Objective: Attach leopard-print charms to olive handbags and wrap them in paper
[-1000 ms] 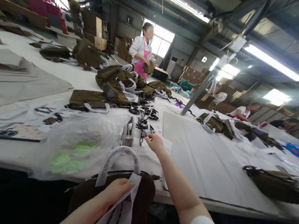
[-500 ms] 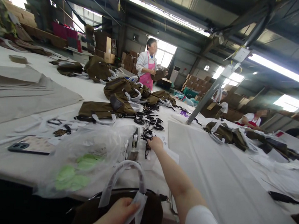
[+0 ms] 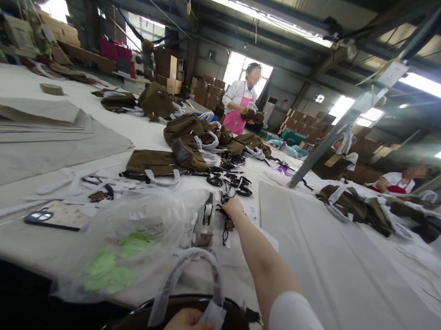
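A dark brown handbag (image 3: 142, 319) stands at the table's near edge, its arched handle (image 3: 184, 262) wrapped in white film. My left hand (image 3: 186, 326) pinches the loose wrapping at the handle's right foot, thumb on top. Stretched out over the table, my right hand (image 3: 233, 208) has its fingers closed on a black strap (image 3: 225, 199) at the near end of a heap of black straps (image 3: 234, 178); the fingertips are partly hidden. A dark patterned piece with a black cord (image 3: 227, 226) lies just below that hand. Left of it stands a tape dispenser (image 3: 206, 221).
A clear plastic bag (image 3: 142, 220) with green pieces and a phone (image 3: 56, 214) lie on the left. Olive-brown bags (image 3: 185, 130) are piled farther back. A slanted metal post (image 3: 327, 136) rises from the table. A co-worker in a pink apron (image 3: 234, 121) holds a bag beyond.
The view has shifted, so the scene sits farther right. My right hand stays at the near end of the black strap heap; my left hand keeps its hold on the handle wrapping.
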`<state>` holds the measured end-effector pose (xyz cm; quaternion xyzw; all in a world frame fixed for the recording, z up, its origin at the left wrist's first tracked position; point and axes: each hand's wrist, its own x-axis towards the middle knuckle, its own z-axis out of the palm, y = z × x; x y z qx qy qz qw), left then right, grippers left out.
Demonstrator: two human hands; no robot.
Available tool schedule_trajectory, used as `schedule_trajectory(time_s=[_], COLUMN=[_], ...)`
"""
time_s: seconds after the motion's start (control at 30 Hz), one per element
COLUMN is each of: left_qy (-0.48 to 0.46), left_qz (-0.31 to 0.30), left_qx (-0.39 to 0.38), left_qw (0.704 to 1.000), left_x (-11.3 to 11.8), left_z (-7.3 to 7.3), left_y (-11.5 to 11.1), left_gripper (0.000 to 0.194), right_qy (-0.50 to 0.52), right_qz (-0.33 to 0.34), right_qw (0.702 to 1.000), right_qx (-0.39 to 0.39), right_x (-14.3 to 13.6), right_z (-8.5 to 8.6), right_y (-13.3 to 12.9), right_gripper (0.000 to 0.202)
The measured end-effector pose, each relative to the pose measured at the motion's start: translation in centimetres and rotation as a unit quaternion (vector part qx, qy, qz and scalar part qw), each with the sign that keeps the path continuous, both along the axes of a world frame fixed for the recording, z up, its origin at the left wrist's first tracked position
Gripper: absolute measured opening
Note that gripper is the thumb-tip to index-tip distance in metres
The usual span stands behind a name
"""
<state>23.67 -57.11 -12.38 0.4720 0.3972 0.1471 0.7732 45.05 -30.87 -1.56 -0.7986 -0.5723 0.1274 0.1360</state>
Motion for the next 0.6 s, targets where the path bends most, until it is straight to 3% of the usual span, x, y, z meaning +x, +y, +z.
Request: schedule_trajectory(time_s=[0.1, 0.2, 0.37, 0.47, 0.6], left_qy=[0.016, 0.017, 0.009, 0.002, -0.001], left_qz=[0.013, 0.018, 0.000, 0.002, 0.010], left_qx=[-0.002, -0.014, -0.048, -0.056, -0.061], left_qw=[1.000, 1.000, 0.999, 0.998, 0.998], left_x=[0.1, -0.1, -0.4, -0.4, -0.4], left_z=[1.0, 2.2, 3.6, 4.2, 4.2], left_y=[-0.5, -0.7, -0.6, -0.6, -0.6], left_gripper=[0.064, 0.064, 0.063, 0.062, 0.060], right_qy=[0.057, 0.103, 0.117, 0.113, 0.143], right_qz=[0.005, -0.001, -0.035, -0.094, -0.168], right_qw=[0.997, 0.986, 0.968, 0.962, 0.954], right_qx=[0.055, 0.129, 0.217, 0.228, 0.201], right_x=[1.6, 4.9, 12.4, 15.8, 17.4], right_z=[1.4, 3.7, 6.4, 5.4, 1.9], right_y=[-0.4, -2.4, -10.7, -15.9, -20.0], right_gripper=[0.029, 0.046, 0.043, 0.036, 0.032])
